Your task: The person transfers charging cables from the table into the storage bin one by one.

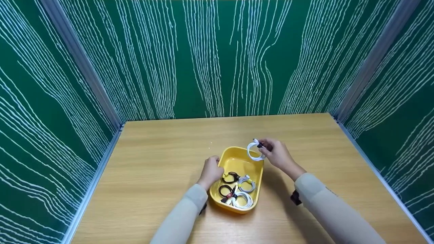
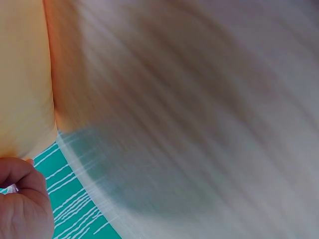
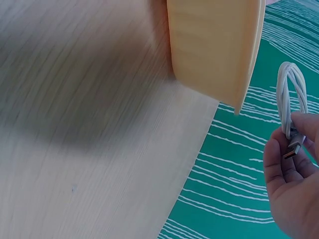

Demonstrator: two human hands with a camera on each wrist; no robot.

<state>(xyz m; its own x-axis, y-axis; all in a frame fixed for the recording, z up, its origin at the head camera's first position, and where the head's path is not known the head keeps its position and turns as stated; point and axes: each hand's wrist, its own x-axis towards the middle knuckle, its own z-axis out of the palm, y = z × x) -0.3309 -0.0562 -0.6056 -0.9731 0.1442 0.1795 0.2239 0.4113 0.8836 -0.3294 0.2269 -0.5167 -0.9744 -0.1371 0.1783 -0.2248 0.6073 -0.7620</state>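
Observation:
My right hand (image 1: 276, 154) pinches a coiled white USB cable (image 1: 251, 152) above the right rim of a yellow plastic bin (image 1: 237, 162). In the right wrist view the cable's loop (image 3: 284, 94) stands up from my fingertips, its metal USB plug pointing down. My left hand (image 1: 211, 173) grips the bin's left rim; in the left wrist view its fingers are curled. Inside the bin's near half lie a black cable (image 1: 230, 181) with a yellow tie, a grey cable (image 1: 250, 189) with a yellow tie, another black cable (image 1: 221, 190) and a white cable (image 1: 250, 201), all coiled.
The bin stands on a light wooden table (image 1: 162, 169). Green panels (image 1: 190, 84) with wavy white lines rise at the back and both sides, joined by grey metal posts (image 1: 84, 64). Small white specks (image 1: 210, 145) lie on the table beyond the bin.

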